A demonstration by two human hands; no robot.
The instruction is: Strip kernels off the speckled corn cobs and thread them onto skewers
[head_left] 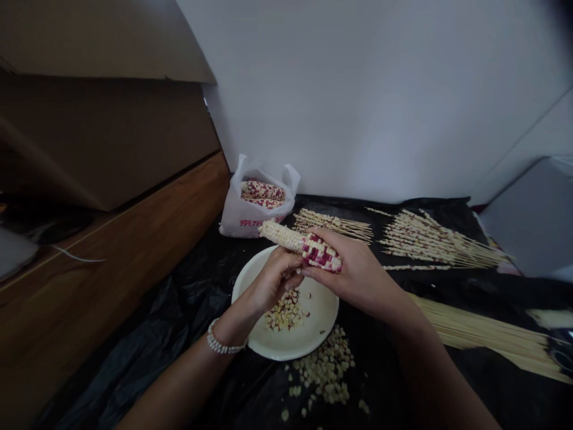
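Over the bowl I hold an ear of corn [321,253] with red and pale kernels. Its far left part is a bare, pale cob. My right hand [351,266] is closed around the end that still bears kernels. The fingers of my left hand [275,275] are curled in against the ear from below, near the border between bare cob and kernels; the fingertips are partly hidden. Beneath both hands stands a white bowl [313,340], with loose kernels [286,312] in it.
Loose kernels [329,364] lie on the black plastic sheet [188,334]. A white bag [230,209] holds ears of corn [264,191]. Kernel-threaded sticks [416,239] and plain sticks [478,331] lie at right. A cardboard box [111,131] stands left, a white wall [358,101] behind.
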